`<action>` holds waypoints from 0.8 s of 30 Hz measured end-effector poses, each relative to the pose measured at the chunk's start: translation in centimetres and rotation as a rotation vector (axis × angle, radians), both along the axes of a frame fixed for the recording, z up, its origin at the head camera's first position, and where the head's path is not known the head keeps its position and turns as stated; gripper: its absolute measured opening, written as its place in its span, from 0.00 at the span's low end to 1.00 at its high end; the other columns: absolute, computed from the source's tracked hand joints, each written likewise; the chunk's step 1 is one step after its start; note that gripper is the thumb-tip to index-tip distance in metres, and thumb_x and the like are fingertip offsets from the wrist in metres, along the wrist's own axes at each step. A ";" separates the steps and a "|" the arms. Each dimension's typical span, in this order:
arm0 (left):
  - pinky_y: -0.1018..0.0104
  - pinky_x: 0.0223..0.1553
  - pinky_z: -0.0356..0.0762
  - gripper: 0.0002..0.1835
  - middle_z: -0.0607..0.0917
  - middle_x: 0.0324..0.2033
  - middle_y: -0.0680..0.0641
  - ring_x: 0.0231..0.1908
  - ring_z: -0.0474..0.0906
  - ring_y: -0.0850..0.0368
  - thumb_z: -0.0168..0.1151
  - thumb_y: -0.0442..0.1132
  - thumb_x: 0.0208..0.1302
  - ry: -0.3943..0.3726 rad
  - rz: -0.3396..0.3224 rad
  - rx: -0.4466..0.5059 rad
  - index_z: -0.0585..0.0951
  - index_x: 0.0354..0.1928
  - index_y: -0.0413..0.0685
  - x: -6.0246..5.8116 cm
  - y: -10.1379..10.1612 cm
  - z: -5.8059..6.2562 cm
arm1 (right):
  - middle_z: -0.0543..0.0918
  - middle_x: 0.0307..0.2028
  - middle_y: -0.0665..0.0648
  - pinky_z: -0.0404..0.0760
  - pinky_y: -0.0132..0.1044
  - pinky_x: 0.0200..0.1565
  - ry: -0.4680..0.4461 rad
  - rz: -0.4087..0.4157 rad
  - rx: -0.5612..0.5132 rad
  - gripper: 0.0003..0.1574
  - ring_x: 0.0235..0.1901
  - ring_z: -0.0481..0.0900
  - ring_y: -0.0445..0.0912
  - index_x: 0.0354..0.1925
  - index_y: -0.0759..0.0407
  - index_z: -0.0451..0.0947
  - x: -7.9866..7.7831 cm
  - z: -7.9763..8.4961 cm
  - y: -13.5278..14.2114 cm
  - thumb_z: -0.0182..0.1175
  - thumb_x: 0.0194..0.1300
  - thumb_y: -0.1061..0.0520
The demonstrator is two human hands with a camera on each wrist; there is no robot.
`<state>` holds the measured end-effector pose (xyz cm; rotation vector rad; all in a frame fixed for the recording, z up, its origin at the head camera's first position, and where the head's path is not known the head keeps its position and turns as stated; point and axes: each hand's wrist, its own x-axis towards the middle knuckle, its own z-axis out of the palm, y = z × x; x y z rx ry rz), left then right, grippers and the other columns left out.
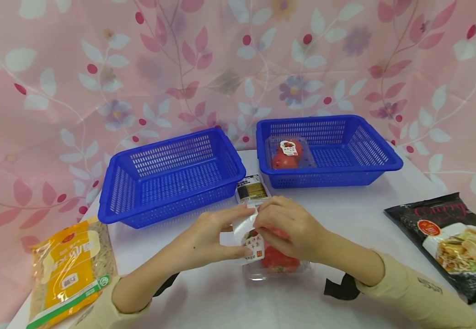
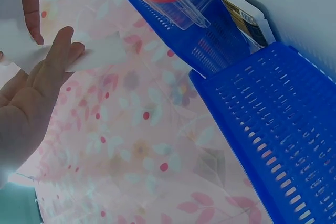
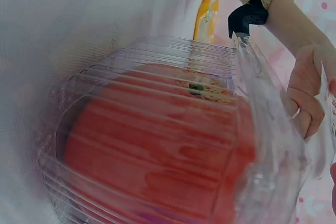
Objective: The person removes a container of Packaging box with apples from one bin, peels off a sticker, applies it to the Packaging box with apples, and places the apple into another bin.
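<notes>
In the head view my left hand [image 1: 211, 237] pinches a white label sticker [image 1: 255, 242] with printed characters and a small red picture, thumb below and forefinger above. My right hand [image 1: 293, 226] has its fingers curled at the sticker's upper right edge, pinching it. White paper [image 2: 102, 53] shows between fingers in the left wrist view. Just beneath the hands, a clear plastic box [image 1: 258, 275] of red tomatoes [image 1: 280, 261] sits on the table. Close up in the right wrist view, the box [image 3: 210, 51] has ribbed walls around a tomato [image 3: 147, 135].
Two blue baskets [image 1: 172, 208] stand at the back; the right basket [image 1: 328, 178] holds a labelled tomato box [image 1: 289, 153]. Between them lies a small dark-and-white package [image 1: 252, 187]. A yellow bag [image 1: 71, 269] lies left, a black noodle bag [image 1: 447, 242] right.
</notes>
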<state>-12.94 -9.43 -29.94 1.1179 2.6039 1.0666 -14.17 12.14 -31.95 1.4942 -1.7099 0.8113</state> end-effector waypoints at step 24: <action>0.51 0.53 0.69 0.35 0.65 0.64 0.45 0.61 0.64 0.47 0.69 0.57 0.46 0.071 0.076 -0.175 0.75 0.58 0.51 -0.3 -4.0 -2.9 | 0.79 0.33 0.51 0.79 0.30 0.37 -0.423 -0.049 0.009 0.04 0.34 0.77 0.41 0.36 0.59 0.72 0.0 -0.3 2.0 0.57 0.61 0.64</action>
